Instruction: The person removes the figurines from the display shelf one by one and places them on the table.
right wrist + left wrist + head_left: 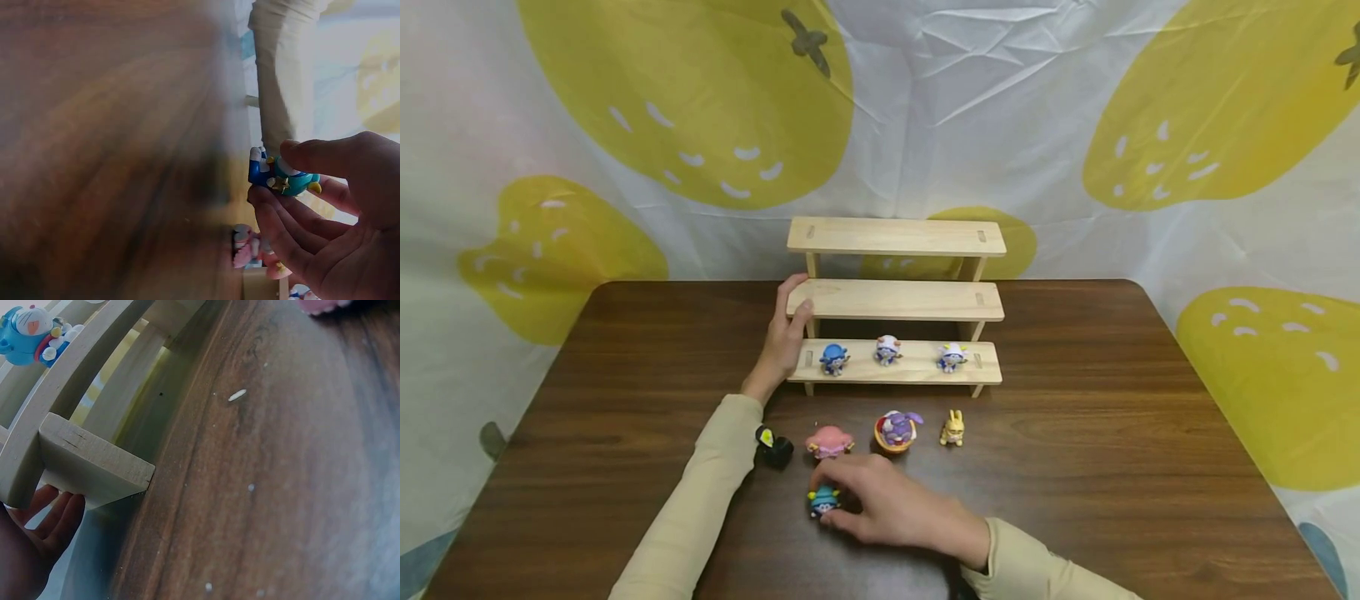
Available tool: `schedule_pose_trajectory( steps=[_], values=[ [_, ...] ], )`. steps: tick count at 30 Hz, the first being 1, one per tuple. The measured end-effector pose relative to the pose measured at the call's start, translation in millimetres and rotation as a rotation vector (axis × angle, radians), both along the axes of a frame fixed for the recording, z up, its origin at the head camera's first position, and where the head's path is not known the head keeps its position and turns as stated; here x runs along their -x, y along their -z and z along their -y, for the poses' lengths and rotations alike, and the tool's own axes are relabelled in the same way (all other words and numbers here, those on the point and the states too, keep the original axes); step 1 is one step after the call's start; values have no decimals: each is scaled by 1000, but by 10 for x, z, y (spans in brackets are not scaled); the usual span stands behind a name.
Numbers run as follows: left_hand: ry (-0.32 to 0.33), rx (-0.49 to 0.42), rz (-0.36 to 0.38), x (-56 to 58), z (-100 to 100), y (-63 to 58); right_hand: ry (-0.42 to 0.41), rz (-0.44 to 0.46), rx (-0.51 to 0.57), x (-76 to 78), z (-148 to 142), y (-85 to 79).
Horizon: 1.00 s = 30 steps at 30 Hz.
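While the left grip (pixel 782 337) clasps the left end of the wooden stand (pixel 895 300) at its middle tier, the right grip (pixel 895 504) pinches the teal-capped figurine (pixel 824 497) between thumb and fingers. Figurine sits just nearer the wearer than a pink figure (pixel 830 443). Also on desk (pixel 1075 467): purple figure in basket (pixel 897 430), yellow rabbit-eared figure (pixel 952 429). Bottom tier: three small figures (pixel 887 351), upright.
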State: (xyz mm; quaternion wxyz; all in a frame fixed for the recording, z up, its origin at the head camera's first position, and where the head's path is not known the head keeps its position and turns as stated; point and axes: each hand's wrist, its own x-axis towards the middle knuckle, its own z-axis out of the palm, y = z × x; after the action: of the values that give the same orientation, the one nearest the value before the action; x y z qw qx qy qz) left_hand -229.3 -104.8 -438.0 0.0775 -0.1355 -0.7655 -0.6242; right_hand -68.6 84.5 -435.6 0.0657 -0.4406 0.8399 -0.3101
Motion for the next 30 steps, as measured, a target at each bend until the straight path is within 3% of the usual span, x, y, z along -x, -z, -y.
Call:
schedule_pose_trajectory(
  steps=[12,30],
  values=[
    [-6,6,-5,-3,3,-7,5,39,-12,-26,43,152],
    [-12,26,-5,-13,-7,-17,22,-34,-21,-65,11,129]
  ],
)
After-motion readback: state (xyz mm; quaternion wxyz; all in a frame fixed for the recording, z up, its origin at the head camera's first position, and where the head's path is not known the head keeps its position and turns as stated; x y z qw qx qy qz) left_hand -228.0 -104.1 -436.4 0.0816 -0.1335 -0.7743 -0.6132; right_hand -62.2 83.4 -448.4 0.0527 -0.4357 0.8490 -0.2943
